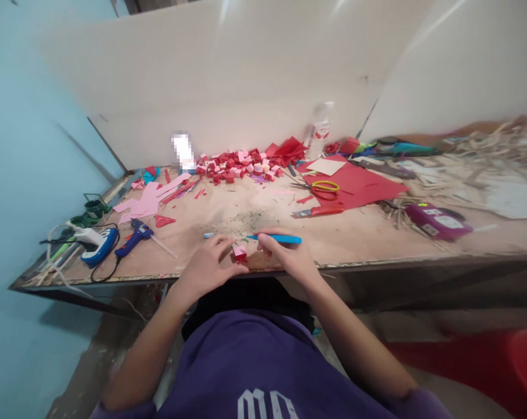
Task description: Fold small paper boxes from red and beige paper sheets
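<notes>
left hand: thumb and fingers part open around pink-and-red block, can't tell if gripped
right hand: fingers closed on blue pen, tip pointing 9 o'clock
block: near table edge, between hands
from block: small cap 10 o'clock, glue gun 9, cube pile 12, yellow-red scissors 2

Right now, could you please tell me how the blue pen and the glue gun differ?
The blue pen is light blue and straight; the glue gun is darker blue and angled. The pen is in the right hand; the glue gun lies on the table. Both are blue.
</notes>
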### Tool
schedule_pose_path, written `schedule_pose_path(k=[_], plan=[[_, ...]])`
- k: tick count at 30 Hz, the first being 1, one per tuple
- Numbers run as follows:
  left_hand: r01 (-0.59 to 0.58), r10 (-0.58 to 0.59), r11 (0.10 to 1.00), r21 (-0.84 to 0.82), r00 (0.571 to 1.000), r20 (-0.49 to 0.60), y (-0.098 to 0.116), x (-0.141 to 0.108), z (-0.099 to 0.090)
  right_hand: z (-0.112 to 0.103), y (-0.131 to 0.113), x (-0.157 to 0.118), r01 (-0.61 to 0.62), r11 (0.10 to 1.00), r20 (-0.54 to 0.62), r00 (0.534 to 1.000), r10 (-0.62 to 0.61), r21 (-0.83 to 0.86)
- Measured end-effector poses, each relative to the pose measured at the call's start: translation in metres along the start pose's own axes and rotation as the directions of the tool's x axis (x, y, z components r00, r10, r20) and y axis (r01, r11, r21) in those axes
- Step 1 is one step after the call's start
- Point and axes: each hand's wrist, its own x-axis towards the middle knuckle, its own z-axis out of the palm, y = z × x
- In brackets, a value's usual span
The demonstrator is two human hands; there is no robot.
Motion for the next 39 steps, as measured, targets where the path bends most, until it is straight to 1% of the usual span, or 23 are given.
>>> schedule_pose_path(k=[2,6,8,11,14,17,21,24,27,32,35,39], plan=[[-0.014,0.014,1.000,-0.006,1.000,0.028,0.008,0.007,0.005,0.003,0.002,0.004,0.015,1.000,0.016,1.000,-0.015,-0.004],[-0.011,0.011,1.000,-0.018,1.000,0.006,0.009,0.013,0.009,0.003,0.010,0.011,0.069,0.998,0.038,0.997,-0.069,0.001],[-0.014,0.013,1.000,-0.018,1.000,-0.006,0.006,0.012,0.010,0.001,0.013,0.012,0.080,0.997,0.067,0.994,-0.081,0.015],[-0.051,0.051,0.999,0.015,0.998,-0.040,0.002,0.008,0.012,-0.001,0.013,0.011,0.090,0.996,0.114,0.989,-0.092,0.021],[-0.069,0.074,0.996,0.062,0.992,-0.097,0.001,0.004,0.016,0.000,0.011,0.009,0.096,0.995,0.117,0.989,-0.095,-0.007],[-0.064,0.073,0.995,0.082,0.990,-0.117,0.001,0.002,0.018,0.005,0.010,0.007,0.091,0.994,0.133,0.988,-0.083,-0.057],[-0.031,0.046,0.992,0.126,0.992,-0.116,0.002,0.001,0.018,0.014,0.011,0.001,0.126,0.988,0.136,0.984,-0.113,-0.094],[-0.033,0.046,0.992,0.125,0.994,-0.097,0.001,0.001,0.016,0.020,0.013,-0.004,0.134,0.987,0.085,0.988,-0.126,-0.094],[-0.025,0.035,0.993,0.117,0.996,-0.081,0.000,0.001,0.015,0.020,0.015,-0.007,0.142,0.984,0.047,0.989,-0.138,-0.112],[-0.009,0.019,0.992,0.130,0.997,-0.072,0.001,0.003,0.014,0.018,0.014,-0.007,0.164,0.976,0.160,0.977,-0.141,-0.143],[-0.012,0.020,0.991,0.130,0.998,-0.058,0.002,0.003,0.013,0.018,0.013,-0.007,0.179,0.973,0.167,0.974,-0.154,-0.147],[-0.014,0.024,0.990,0.137,0.997,-0.071,0.004,0.003,0.013,0.018,0.014,-0.007,0.207,0.966,0.185,0.967,-0.176,-0.158]])
